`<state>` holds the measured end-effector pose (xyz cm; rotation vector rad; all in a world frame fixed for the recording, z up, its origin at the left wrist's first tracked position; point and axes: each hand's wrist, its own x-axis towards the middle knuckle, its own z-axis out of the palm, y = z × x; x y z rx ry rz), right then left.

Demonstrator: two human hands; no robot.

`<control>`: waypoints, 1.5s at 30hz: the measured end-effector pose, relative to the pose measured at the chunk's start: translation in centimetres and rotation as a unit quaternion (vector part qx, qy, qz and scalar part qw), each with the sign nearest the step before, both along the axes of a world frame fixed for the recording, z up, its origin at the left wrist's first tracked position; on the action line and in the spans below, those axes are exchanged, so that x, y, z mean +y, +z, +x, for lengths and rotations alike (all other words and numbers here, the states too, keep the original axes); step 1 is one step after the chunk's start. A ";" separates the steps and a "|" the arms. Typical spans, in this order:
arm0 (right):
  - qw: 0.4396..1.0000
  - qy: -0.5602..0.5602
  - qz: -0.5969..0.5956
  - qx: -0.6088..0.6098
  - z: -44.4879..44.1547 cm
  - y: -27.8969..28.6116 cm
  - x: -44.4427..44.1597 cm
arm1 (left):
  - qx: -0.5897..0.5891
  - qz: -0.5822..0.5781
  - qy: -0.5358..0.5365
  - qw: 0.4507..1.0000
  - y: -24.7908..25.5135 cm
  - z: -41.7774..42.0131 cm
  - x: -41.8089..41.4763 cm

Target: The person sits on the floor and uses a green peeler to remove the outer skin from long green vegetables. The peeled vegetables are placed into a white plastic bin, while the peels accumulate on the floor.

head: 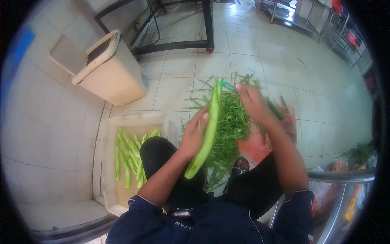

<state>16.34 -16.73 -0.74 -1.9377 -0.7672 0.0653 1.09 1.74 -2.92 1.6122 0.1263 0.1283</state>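
My left hand (195,131) is closed around a long pale green gourd (211,131), peeled over the side that shows and slanting from its raised far tip down toward my lap. In my right hand (251,102) is a green-handled peeler (228,85), its head at the gourd's far tip. Beneath both hands, a heap of green peelings (233,116) lies on the floor between my feet. More peeled gourds (129,152) rest in a pale plastic tub (111,137) to my left.
A red plastic bag (257,145) with dark green unpeeled gourds (275,111) lies right of the heap. An open beige bin (118,76) stands at the left wall. Ahead is a black wheeled frame (173,47). A metal rail (341,176) and filled bags are at the right.
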 end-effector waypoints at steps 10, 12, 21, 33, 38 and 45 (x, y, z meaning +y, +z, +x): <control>0.980 0.115 0.082 0.143 -6.3 -1.2 2.1 | 0.055 -0.336 0.139 0.930 0.5 0.4 1.9; 0.982 0.151 0.056 0.100 -8.5 -0.9 2.8 | 0.015 -0.360 0.215 0.908 0.4 0.7 2.3; 0.980 0.140 0.091 0.105 -10.0 -0.4 4.1 | 0.001 -0.263 0.173 0.949 -1.0 0.4 0.1; 0.948 0.249 -0.113 -0.161 -8.5 0.7 2.5 | 0.000 -0.324 0.152 0.934 1.2 0.5 1.4; 0.949 0.225 -0.075 -0.210 -8.7 -0.1 3.2 | 0.039 -0.334 0.145 0.930 0.2 0.4 1.5; 0.991 0.043 -0.085 -0.095 -4.1 0.2 3.7 | 0.068 -0.302 0.092 0.946 1.6 -0.3 -0.2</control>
